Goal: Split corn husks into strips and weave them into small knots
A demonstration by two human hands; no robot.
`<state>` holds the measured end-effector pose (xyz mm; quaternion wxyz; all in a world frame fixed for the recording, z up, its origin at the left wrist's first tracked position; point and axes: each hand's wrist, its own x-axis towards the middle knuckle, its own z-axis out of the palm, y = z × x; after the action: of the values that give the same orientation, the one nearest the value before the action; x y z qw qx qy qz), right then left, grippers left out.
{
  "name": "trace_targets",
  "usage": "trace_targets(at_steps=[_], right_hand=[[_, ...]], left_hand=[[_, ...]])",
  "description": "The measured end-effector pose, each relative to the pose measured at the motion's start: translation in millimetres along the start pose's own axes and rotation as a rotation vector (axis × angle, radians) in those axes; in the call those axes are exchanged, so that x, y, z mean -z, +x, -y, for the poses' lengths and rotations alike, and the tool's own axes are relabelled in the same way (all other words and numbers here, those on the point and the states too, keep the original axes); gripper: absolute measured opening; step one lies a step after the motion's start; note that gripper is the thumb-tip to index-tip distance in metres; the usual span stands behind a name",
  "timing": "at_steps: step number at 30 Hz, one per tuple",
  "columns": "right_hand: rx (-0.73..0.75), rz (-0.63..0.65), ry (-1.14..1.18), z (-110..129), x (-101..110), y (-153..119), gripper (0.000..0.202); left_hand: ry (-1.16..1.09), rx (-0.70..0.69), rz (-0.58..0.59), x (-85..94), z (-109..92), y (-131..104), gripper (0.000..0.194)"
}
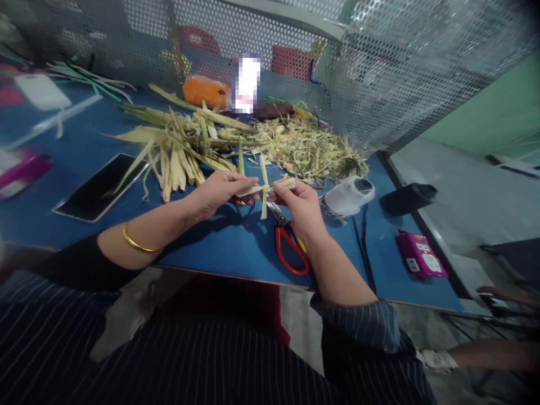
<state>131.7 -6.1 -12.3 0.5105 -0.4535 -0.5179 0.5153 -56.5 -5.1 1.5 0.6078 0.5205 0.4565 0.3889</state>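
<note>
A cross-shaped piece of pale green leaf strips (265,189), knotted at its middle, is held above the blue table (236,247). My left hand (223,193) pinches its left arm, and my right hand (297,205) pinches the right arm. The other two ends point up and down. Scissors with red handles (291,253) lie under and beside my right hand, partly hidden by it. Behind my hands are a bundle of long dry leaves (177,160) and a heap of shredded leaf scraps (307,149).
A dark phone (101,188) lies at the left. On the right are a white spool (349,196), a black roll (408,198) and a purple pack (421,256). An orange packet (205,91) and a lit screen (247,82) stand before the perforated metal screen (236,28).
</note>
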Motion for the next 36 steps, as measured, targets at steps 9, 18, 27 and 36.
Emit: trace_targets(at_steps=[9, 18, 27, 36], right_hand=[[0.044, 0.100, -0.043, 1, -3, -3, 0.019], [-0.013, 0.288, -0.241, -6, -9, -4, 0.031], [-0.018, 0.304, -0.249, -4, -10, -7, 0.034], [0.064, 0.266, -0.387, -4, -11, -10, 0.030]], left_hand=[[0.049, 0.024, 0.091, -3.4, 0, -3, 0.048], [-0.085, -0.041, -0.100, -3.3, 0, 0, 0.035], [-0.261, 0.026, 0.018, -6.4, 2, 1, 0.041], [-0.074, -0.119, -0.087, -9.0, 1, -5, 0.044]])
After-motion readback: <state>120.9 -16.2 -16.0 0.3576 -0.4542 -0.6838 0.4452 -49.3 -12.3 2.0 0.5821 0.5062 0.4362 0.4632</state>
